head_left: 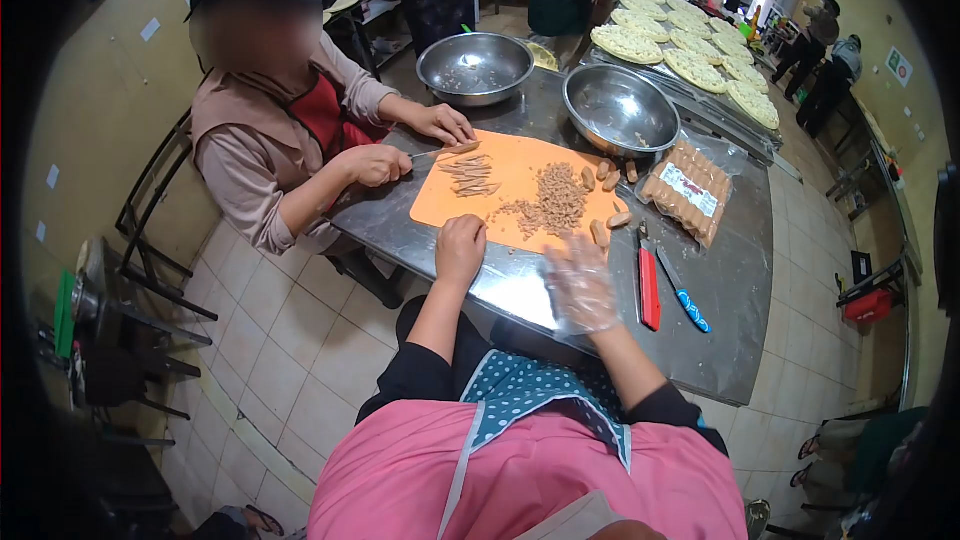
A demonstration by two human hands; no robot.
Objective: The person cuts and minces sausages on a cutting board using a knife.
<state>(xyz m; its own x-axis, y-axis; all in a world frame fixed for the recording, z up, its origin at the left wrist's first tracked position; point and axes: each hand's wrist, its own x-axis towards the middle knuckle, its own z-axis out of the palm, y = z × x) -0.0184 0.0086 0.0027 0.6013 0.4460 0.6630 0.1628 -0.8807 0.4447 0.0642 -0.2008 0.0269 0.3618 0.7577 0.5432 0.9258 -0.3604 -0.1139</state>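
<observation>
My left hand (461, 248) rests on the near left edge of the orange cutting board (512, 155), its fingers curled in a loose fist; nothing shows in it. My right hand (583, 285), in a clear plastic glove, is at the board's near edge with its fingers apart, holding nothing. Just beyond it lies a heap of chopped sausage (553, 202), with several sausage pieces (600, 233) along the board's right side. To the right on the table are a red-handled knife (648, 285) and a blue-handled knife (690, 308).
A co-worker's hands (385, 162) cut sausage into strips (468, 178) at the board's far left. Two steel bowls (476, 68) (622, 110) stand behind the board. A sausage pack (688, 188) lies at right; topped pizza bases (697, 68) fill a surface beyond.
</observation>
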